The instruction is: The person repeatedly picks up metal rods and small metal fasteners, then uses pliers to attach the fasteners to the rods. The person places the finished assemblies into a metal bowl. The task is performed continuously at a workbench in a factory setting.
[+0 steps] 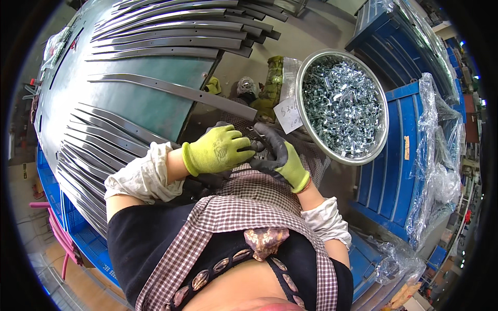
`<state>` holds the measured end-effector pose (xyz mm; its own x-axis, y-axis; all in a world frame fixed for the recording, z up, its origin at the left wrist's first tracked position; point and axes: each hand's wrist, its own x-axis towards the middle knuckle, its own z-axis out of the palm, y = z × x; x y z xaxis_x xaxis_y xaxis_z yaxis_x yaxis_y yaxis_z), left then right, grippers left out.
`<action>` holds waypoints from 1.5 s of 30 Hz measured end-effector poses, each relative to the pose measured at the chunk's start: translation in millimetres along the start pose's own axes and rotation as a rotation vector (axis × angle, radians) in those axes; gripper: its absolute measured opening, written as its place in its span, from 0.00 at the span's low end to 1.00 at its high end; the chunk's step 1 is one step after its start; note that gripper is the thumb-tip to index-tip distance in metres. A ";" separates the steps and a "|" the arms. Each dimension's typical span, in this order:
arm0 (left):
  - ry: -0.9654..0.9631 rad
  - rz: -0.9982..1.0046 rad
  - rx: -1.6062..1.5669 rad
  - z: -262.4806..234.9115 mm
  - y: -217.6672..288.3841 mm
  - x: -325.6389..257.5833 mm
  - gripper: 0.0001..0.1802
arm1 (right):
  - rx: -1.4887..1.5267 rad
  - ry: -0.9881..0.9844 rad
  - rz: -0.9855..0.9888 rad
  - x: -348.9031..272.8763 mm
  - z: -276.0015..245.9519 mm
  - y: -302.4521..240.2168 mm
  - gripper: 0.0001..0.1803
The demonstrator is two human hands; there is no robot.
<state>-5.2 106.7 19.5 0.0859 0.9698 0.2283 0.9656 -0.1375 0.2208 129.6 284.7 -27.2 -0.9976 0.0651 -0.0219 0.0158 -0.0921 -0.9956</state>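
Note:
Both my hands wear yellow-green gloves with dark palms and meet in front of my waist. My left hand (220, 149) is closed, back up, its fingers curled toward the other hand. My right hand (280, 159) has thumb and fingers bent together around something small and dark. What lies between the fingertips is mostly hidden. Just beyond the hands, a single dark metal strip (171, 90) with small holes rests on the table, one end jutting past its edge. To the right stands a round metal bowl (342, 157) full of small shiny metal clips (340, 106).
The green table (189, 72) carries rows of dark strips at its far side (171, 40) and near left (98, 150). A paper tag (288, 116) hangs by the bowl. Blue metal bins (391, 171) with clear plastic wrap (441, 171) stand right. A blue crate (85, 236) is at lower left.

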 end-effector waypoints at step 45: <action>-0.095 -0.365 -0.037 14.5 -83.2 -15.3 0.31 | -0.958 -0.052 0.037 8.7 -56.9 37.4 0.14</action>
<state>-83.3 106.2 -16.1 -0.2384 0.9704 0.0396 0.9273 0.2153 0.3061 125.3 338.4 -69.8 -0.9968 0.0323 -0.0732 0.0721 0.7597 -0.6463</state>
